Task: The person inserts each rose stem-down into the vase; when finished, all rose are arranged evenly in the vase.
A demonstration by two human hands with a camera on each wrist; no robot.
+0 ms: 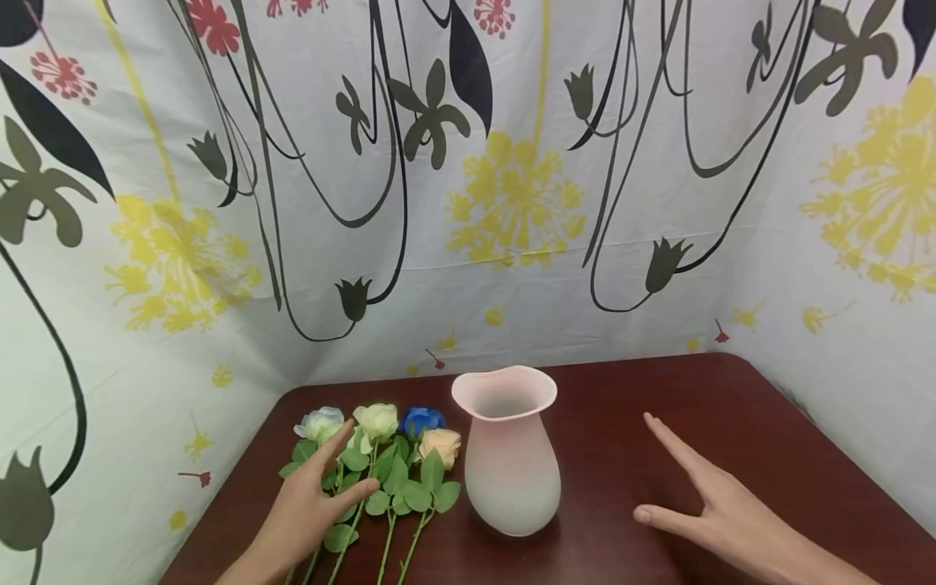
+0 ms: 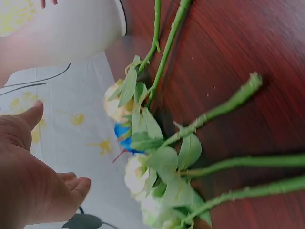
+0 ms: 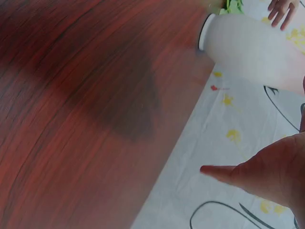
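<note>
A white vase [image 1: 513, 467] with a pinkish, wavy rim stands upright near the middle of the table. To its left lie several artificial roses: a blue rose [image 1: 422, 420], a peach rose [image 1: 439, 447], a cream rose [image 1: 377, 422] and a pale bluish-white rose [image 1: 320, 424], their green stems pointing toward the person. The left hand [image 1: 310, 496] hovers over the left stems, thumb and fingers spread, holding nothing. On the vase's other side the right hand [image 1: 720, 504] is held in the air with straight fingers and thumb apart. It holds nothing, and its shadow falls on the table.
The dark red wood-grain table [image 1: 614, 406] has rounded back corners. White cloth [image 1: 468, 325] printed with flowers and vines hangs behind it and along both sides. In the left wrist view, the stem ends [image 2: 252, 81] spread across the tabletop.
</note>
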